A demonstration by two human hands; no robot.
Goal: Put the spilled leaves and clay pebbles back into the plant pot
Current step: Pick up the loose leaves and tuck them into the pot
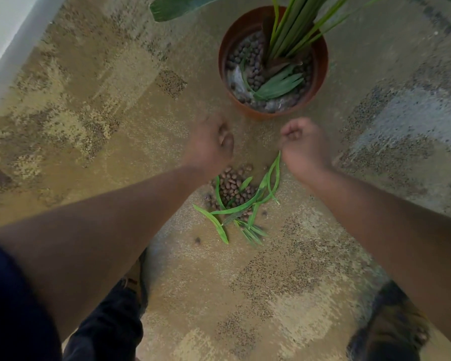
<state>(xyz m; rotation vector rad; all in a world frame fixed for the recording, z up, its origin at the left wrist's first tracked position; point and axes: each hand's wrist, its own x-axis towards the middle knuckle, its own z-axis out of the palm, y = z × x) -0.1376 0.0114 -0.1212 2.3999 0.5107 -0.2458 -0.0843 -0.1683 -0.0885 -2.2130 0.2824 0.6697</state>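
Our left hand (pixel 211 144) and right hand (pixel 304 146) hover with fingers curled in, blurred; we cannot tell whether either holds anything. The spilled clay pebbles (pixel 233 187) and leaves (pixel 248 207) lie on the carpet (pixel 89 105) just nearer than both hands, between our forearms. The plant pot (pixel 272 62) stands just beyond the hands, already containing pebbles and some cut leaves.

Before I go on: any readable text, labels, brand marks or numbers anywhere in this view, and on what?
None: no word, label, brand or number can be read anywhere.
The round terracotta-coloured plastic plant pot shows a plain rim and wall, no sticker or stamp.
The mottled tan and grey carpet has only its pattern.
The blurred dark shoe shows no legible mark.
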